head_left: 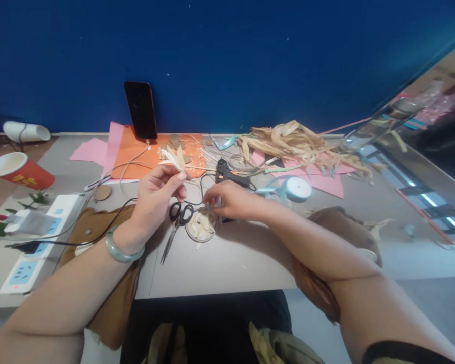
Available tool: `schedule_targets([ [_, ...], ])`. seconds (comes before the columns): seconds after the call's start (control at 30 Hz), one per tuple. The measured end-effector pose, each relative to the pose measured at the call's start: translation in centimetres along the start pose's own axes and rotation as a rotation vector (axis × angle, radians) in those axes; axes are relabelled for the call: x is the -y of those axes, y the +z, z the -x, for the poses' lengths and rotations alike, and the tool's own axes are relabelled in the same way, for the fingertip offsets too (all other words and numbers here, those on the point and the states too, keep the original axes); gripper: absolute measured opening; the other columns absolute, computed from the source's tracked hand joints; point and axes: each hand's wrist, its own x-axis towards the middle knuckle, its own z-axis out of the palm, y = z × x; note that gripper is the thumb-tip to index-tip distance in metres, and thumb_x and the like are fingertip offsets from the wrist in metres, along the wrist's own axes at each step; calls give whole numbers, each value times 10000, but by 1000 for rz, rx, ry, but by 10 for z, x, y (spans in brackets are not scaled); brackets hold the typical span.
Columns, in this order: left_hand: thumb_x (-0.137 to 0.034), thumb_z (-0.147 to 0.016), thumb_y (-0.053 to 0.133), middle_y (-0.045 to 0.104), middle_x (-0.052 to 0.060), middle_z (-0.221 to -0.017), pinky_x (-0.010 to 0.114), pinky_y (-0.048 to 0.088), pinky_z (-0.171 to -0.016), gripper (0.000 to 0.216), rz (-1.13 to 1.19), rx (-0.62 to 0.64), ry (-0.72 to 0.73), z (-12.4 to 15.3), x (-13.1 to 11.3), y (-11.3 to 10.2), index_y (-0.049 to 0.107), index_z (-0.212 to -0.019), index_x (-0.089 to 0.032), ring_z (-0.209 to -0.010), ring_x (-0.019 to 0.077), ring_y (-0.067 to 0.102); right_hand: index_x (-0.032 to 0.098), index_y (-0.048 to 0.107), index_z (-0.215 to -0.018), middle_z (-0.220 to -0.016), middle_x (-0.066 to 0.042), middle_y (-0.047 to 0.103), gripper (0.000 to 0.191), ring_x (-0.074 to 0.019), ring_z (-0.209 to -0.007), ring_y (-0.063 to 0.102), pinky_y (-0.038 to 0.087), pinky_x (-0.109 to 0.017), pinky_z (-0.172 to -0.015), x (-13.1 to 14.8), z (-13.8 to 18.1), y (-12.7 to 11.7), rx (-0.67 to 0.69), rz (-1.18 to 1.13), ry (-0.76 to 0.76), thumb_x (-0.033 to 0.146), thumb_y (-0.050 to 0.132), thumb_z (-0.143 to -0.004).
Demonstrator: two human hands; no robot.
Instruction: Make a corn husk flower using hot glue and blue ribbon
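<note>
Left hand (155, 191): grip pinching husk strips (175, 160) above the surface (227, 265)
Right hand (229, 200): at the dish (190, 236); cannot tell its grip
Scissors (180, 216): just beside dish
Glue gun (231, 175): beyond right hand

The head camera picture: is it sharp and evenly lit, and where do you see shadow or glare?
Head view: softly blurred, fine edges of the pale husk-like piece in the left hand unclear; head view: uneven light, a soft shadow on the table beside the right forearm; head view: bright white streaks at far right.
</note>
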Motion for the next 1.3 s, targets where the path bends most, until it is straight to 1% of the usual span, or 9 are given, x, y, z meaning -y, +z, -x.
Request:
schedule_targets([
  [0.07,-247,-760,712,708,21,-794,191,456,-441,173,-10,-4,-3,0,0,0,560,-782,-168,-470,61,551,171,719,-909,-800,-38,688,199,-163,-749,608,425,-269,-736,2,0,1,112,13,-17,124,640,-733],
  [0.13,-250,-758,714,705,18,-787,192,458,-441,179,-15,-2,-3,0,0,0,556,-777,-170,-469,62,550,175,726,-913,-805,-41,683,191,-164,-767,598,405,-273,-759,4,0,2,150,27,-53,136,641,-747],
  [0.27,-244,-765,709,707,22,-794,195,465,-448,171,-9,12,-2,0,-1,0,556,-777,-169,-473,63,554,166,723,-946,-830,-54,673,203,-175,-815,582,366,-292,-815,4,-1,5,170,42,-90,136,624,-771],
  [0.5,-221,-777,698,707,21,-791,202,466,-451,149,7,33,3,1,0,0,559,-773,-166,-473,65,555,149,721,-850,-793,-57,657,126,-167,-789,553,294,-295,-797,1,-4,5,179,131,-62,164,609,-794],
  [0.77,-227,-775,700,707,20,-791,199,462,-452,152,0,33,-8,1,0,0,560,-780,-166,-474,65,556,143,702,-770,-778,-53,667,101,-151,-763,546,289,-289,-796,4,-7,7,198,131,-51,155,611,-813],
  [0.97,-230,-775,700,706,21,-790,197,458,-449,153,-6,32,-5,0,1,0,560,-775,-168,-478,67,559,132,697,-768,-732,-40,657,93,-133,-690,544,350,-281,-771,-4,-4,-3,145,68,-108,142,613,-807],
  [1.13,-231,-764,708,704,21,-783,195,459,-449,155,5,45,-59,1,0,0,568,-767,-165,-480,68,559,136,680,-808,-781,-42,660,82,-130,-706,571,419,-242,-672,-5,2,-23,87,-130,-152,154,600,-814],
  [1.2,-241,-748,723,704,21,-770,184,444,-434,173,19,63,-127,1,-2,0,569,-757,-162,-475,66,553,139,663,-817,-791,-38,672,77,-128,-722,590,445,-238,-677,-3,4,-28,17,-211,-164,165,591,-829],
  [1.3,-257,-720,751,703,14,-746,166,419,-418,207,47,101,-252,0,-3,0,568,-736,-161,-472,59,544,143,644,-830,-778,-33,680,88,-125,-713,610,476,-246,-679,0,6,-28,-219,-307,-174,207,589,-852],
])
